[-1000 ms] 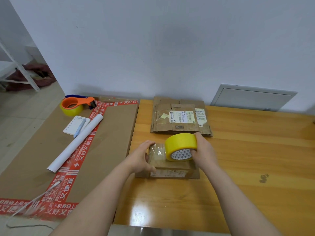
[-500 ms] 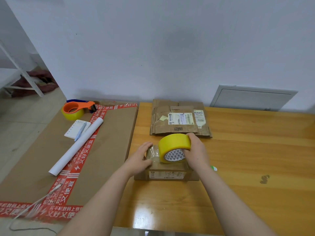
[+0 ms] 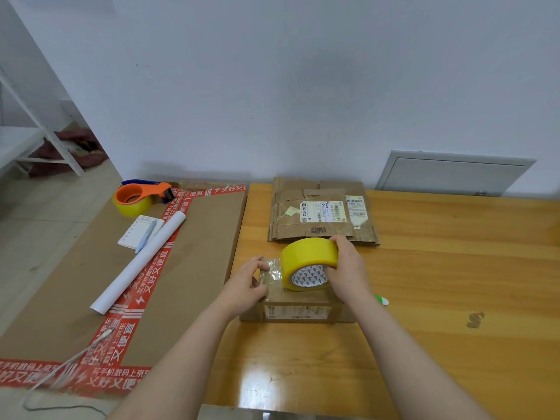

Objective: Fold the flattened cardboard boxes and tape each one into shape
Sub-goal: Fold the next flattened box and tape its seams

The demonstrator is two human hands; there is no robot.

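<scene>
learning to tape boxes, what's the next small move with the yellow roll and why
Probably pull the yellow tape roll rightward across the small box top. The right hand grips the roll, and the left hand holds down the short clear strip drawn from it near the box's left edge.

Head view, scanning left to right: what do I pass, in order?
orange tape dispenser → left hand → yellow tape roll → right hand → grey wall panel. The cardboard box under the hands overlaps them, so it is left out.
</scene>
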